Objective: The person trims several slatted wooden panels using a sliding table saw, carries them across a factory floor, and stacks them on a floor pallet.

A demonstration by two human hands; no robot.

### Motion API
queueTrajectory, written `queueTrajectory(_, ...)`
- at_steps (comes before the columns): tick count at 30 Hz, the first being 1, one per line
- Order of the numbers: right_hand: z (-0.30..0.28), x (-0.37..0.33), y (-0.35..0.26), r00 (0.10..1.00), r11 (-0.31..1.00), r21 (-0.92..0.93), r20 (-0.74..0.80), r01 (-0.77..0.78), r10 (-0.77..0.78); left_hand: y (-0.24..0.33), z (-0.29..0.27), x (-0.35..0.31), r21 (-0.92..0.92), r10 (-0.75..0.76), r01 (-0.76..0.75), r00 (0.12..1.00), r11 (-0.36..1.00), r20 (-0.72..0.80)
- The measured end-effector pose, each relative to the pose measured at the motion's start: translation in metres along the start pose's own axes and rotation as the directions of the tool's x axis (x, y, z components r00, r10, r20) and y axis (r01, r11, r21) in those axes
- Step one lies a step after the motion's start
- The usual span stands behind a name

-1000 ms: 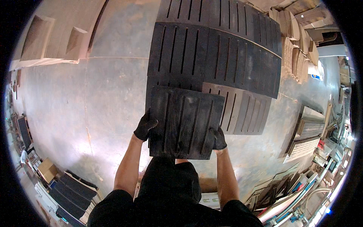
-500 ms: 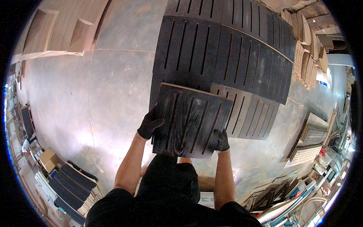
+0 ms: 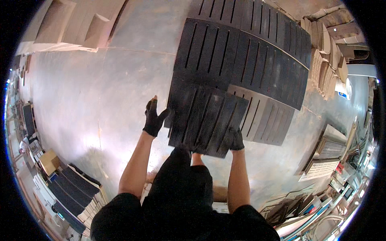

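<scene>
In front of me a black slotted wooden panel (image 3: 207, 116) lies over the near end of a spread of similar panels. My right hand (image 3: 236, 139), in a black glove, grips its right edge; the fingers on the underside are hidden. Off the panel's left side, my gloved left hand (image 3: 152, 118) is open and empty, thumb and fingers spread. Farther away are more black slotted panels (image 3: 207, 50), set edge to edge in rows. Greyer slotted panels (image 3: 267, 116) show at the right, partly covered by the black ones.
Stacks of bare brown boards (image 3: 60, 26) stand at the far left, with more board stacks (image 3: 321, 72) at the far right. Dark strips (image 3: 76, 193) are piled at the lower left. Slatted panels (image 3: 327, 154) rest at the right on the smooth floor (image 3: 100, 92).
My left hand has let go of the panel and moved left, its fingers opening. The panel's near edge has shifted away from me. My right hand stays at its right edge.
</scene>
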State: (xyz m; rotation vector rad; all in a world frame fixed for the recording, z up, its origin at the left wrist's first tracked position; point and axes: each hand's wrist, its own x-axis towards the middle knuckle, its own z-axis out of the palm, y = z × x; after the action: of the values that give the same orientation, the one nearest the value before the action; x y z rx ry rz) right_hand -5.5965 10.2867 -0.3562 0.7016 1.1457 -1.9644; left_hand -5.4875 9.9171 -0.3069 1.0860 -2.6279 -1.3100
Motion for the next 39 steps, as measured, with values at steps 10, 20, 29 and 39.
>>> queueTrajectory(10,-0.037,0.014,-0.043,0.992,0.868,-0.495,-0.121,-0.043,-0.020,-0.052,0.074,-0.112,-0.388,-0.439,0.440,0.893,0.810,0.095)
queueTrajectory(20,-0.025,-0.055,-0.033,0.940,0.674,-0.716,-0.329,-0.181,-0.096,-0.026,0.121,-0.132,-0.630,-0.392,0.592,0.806,0.504,0.444)
queueTrajectory(29,-0.011,-0.031,-0.032,0.943,0.847,-0.515,-0.328,-0.128,-0.057,-0.010,0.137,-0.107,-0.749,-0.614,0.651,0.643,0.124,0.458)
queueTrajectory(39,-0.009,0.002,-0.038,0.967,0.635,-0.770,-0.207,-0.067,-0.149,-0.008,0.156,-0.104,-0.863,-0.606,0.493,0.656,-0.109,0.451)
